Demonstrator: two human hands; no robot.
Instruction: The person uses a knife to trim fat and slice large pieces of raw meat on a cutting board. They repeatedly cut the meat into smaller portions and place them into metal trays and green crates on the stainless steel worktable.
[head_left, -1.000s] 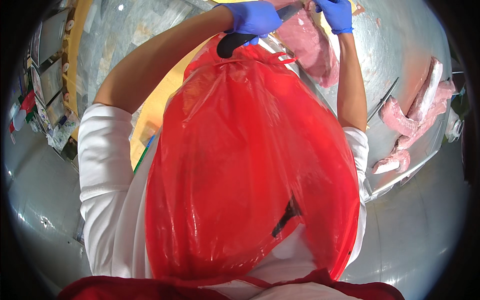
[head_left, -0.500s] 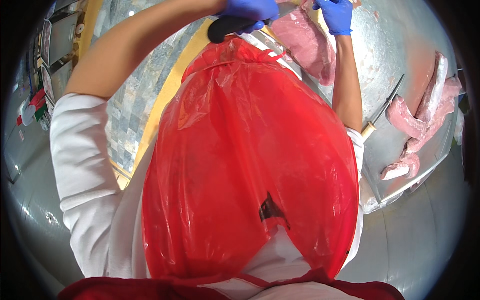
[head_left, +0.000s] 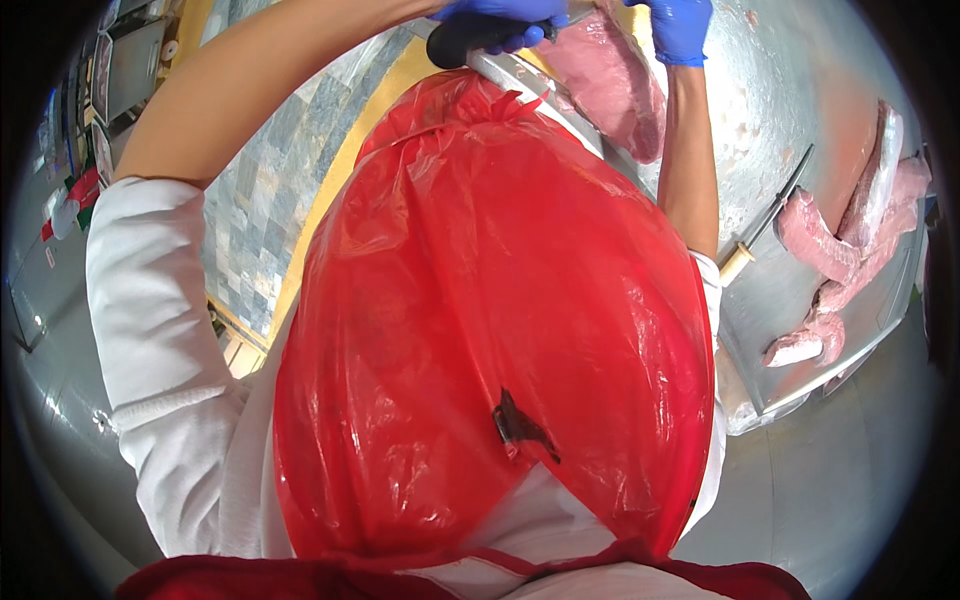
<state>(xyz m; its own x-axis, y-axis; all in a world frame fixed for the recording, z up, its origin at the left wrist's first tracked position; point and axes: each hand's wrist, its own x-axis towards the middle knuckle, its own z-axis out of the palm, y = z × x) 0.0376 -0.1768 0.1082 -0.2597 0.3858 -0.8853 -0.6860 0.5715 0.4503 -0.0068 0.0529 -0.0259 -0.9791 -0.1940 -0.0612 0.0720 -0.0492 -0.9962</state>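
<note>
My left hand [head_left: 505, 25], in a blue glove, grips a knife by its black handle [head_left: 450, 42]; the blade is largely hidden at the top edge. Beside it a slab of pink raw meat [head_left: 605, 75] lies on the steel table [head_left: 760, 90]. My right hand [head_left: 680, 32], also gloved in blue, is curled at the meat's upper right, near a pale strip; its fingertips reach the frame's top edge, and what they hold is unclear. Below both hands my red plastic apron [head_left: 500, 280] fills the middle of the view.
Several strips of raw meat [head_left: 850, 265] lie at the right, beside a sharpening rod with a pale wooden handle [head_left: 737, 262]. A grey tiled surface with a yellow border [head_left: 350, 185] shows left of the apron. Steel-framed panels [head_left: 120, 80] stand at the far left.
My left hand and knife have shifted slightly up and left, and the left forearm has swung left. My right hand stays near the meat. The surroundings shifted a little in the view.
</note>
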